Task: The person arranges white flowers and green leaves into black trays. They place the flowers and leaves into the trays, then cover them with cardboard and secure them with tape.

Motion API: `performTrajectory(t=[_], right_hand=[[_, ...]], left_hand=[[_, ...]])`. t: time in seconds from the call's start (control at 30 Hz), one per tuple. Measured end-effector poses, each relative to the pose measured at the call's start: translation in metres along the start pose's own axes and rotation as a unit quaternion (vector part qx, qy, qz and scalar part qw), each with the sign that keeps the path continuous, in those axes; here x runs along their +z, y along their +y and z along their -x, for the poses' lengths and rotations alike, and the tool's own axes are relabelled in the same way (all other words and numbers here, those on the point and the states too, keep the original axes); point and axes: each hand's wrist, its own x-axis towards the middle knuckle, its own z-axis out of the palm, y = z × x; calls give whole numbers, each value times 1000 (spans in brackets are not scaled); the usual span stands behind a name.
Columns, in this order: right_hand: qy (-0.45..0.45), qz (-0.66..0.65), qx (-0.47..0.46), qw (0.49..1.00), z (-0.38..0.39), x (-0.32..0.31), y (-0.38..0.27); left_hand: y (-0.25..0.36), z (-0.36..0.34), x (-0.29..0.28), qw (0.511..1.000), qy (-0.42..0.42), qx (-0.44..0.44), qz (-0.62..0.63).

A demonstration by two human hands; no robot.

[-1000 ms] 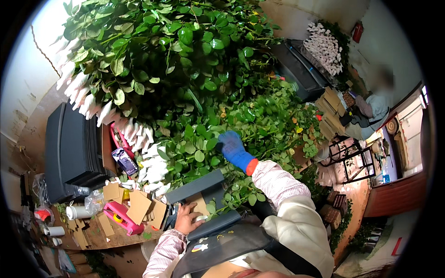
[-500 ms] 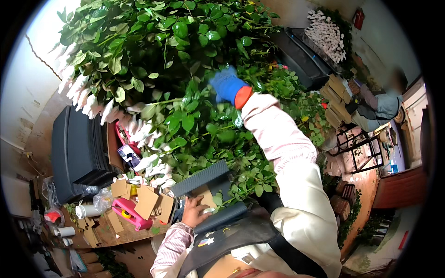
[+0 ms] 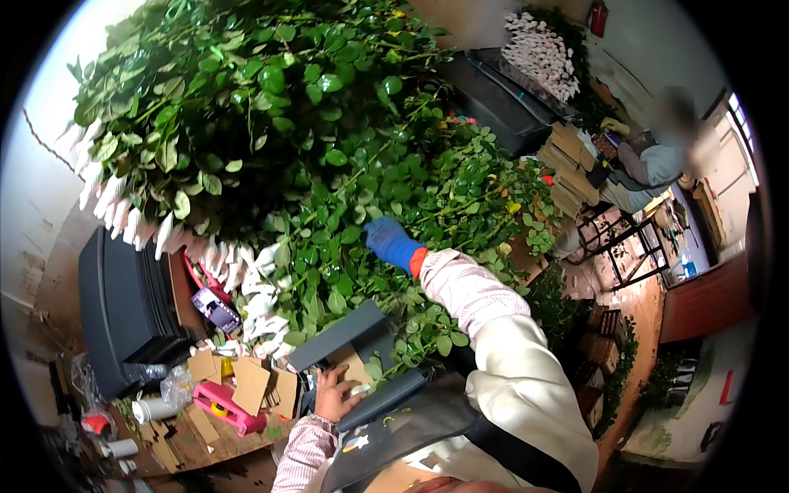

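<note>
My right hand [image 3: 391, 241], in a blue glove with an orange cuff, reaches into leafy long stems [image 3: 325, 255]; its fingers look curled together, partly lost among leaves, so what they hold is unclear. My bare left hand [image 3: 334, 393] has its fingers apart on a dark grey folded box [image 3: 333, 334] with a brown cardboard inside, near me. Some leafy stems lie in that box. Behind, a large heap of stems [image 3: 214, 99] has white-wrapped heads [image 3: 144, 222] along its left side.
Dark grey stacked sheets [image 3: 119, 308], a pink tape dispenser [image 3: 238, 417], cardboard pieces [image 3: 255, 382] and cups [image 3: 152, 409] crowd the left. At right, another person [image 3: 649, 164] is beside cardboard [image 3: 567, 177] and a black metal frame [image 3: 616, 251]. More white-wrapped bunches [image 3: 538, 53] stand behind.
My right hand rose higher over the foliage, then came back down into it. My left hand stays at the box. The person at right has shifted slightly, and the view has tilted.
</note>
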Motion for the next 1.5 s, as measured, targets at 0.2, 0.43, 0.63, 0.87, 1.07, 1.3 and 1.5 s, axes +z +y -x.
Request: performTrajectory(t=[0.2, 0.43, 0.63, 0.87, 1.07, 1.3, 1.5], right_hand=[[-42, -10, -74, 996, 13, -140, -5], [-56, -146, -135, 978, 39, -249, 45], [-162, -233, -159, 946, 16, -274, 54], [-72, -18, -119, 990, -36, -97, 17], [-26, -62, -66, 996, 31, -275, 35], [378, 12, 38, 925, -25, -219, 46], [-27, -29, 22, 999, 57, -76, -26]], left_hand=[[2, 6, -2, 1000, 11, -22, -4], [5, 6, -1, 1000, 4, -29, -1], [4, 11, 0, 999, 5, -46, -4], [1, 3, 0, 999, 0, -33, -4], [3, 9, 0, 999, 8, -47, 2], [-2, 8, 3, 1000, 12, -25, -5], [0, 4, 3, 1000, 15, -13, 0]])
